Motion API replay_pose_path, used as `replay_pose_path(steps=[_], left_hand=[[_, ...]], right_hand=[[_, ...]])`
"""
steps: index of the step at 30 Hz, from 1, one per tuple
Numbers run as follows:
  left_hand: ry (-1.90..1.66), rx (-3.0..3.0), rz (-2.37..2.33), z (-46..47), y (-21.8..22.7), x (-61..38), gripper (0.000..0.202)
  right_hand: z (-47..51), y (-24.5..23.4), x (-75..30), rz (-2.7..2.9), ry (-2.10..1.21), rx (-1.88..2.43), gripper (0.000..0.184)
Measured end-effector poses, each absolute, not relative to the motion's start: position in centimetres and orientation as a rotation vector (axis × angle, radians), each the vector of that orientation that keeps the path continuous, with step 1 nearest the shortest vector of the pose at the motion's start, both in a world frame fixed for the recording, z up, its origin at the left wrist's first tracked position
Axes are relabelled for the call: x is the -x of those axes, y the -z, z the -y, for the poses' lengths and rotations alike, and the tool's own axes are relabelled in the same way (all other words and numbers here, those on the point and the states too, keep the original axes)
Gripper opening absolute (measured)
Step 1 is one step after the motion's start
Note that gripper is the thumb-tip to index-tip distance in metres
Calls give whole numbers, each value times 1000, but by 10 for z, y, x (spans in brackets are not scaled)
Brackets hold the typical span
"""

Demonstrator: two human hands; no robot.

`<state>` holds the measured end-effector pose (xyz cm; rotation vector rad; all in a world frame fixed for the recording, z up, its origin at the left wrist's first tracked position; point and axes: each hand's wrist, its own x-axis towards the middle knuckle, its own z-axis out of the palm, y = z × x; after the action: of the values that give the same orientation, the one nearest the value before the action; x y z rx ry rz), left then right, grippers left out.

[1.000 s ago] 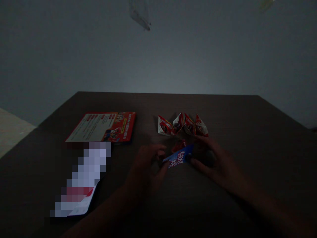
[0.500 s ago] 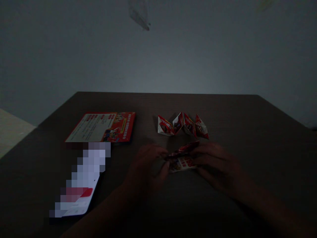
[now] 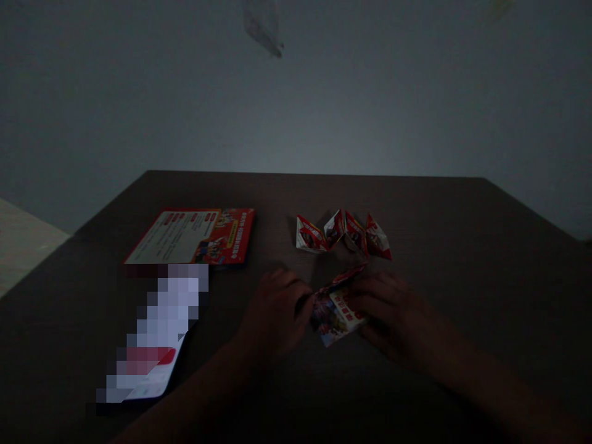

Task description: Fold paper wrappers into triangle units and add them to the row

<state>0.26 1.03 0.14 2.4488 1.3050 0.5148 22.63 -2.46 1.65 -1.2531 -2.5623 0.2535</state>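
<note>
A folded printed paper (image 3: 341, 316), red and white with coloured pictures, is tilted between my hands just above or on the table. My right hand (image 3: 393, 314) grips its right side, fingers over it and thumb below. At the paper's left edge, my left hand (image 3: 277, 314) has curled fingers and its thumb close together, pinching the corner as far as the dim light shows. Just beyond my hands stands a zigzag-folded paper strip (image 3: 333, 231) in red and white, its panels upright in peaks.
On the dark table (image 3: 416, 203) at the left lies a red and white printed booklet (image 3: 185, 237). Nearer me is a phone (image 3: 161, 370) with a lit, partly pixelated screen. A grey wall (image 3: 370, 92) rises behind the table.
The folded paper has turned, its front panel now tipped down toward me and showing more of its picture. My right hand has shifted slightly left and down with it.
</note>
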Motion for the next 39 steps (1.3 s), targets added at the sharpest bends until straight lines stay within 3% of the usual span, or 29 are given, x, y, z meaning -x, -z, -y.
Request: replay_pose_path(steps=[3, 20, 30, 39], left_hand=[[-512, -2469, -1294, -10, -1, -4, 16], [-604, -2381, -1176, -9, -3, -2, 12], [-259, -2572, -1076, -2, -7, -1, 20], [-264, -2556, -1156, 0, -8, -2, 20]], right_hand=[[29, -21, -218, 2616, -276, 1261, 34], [30, -21, -209, 2688, -382, 1195, 34], [29, -21, -210, 2682, -420, 1234, 29], [28, -18, -211, 2562, -443, 1220, 22]])
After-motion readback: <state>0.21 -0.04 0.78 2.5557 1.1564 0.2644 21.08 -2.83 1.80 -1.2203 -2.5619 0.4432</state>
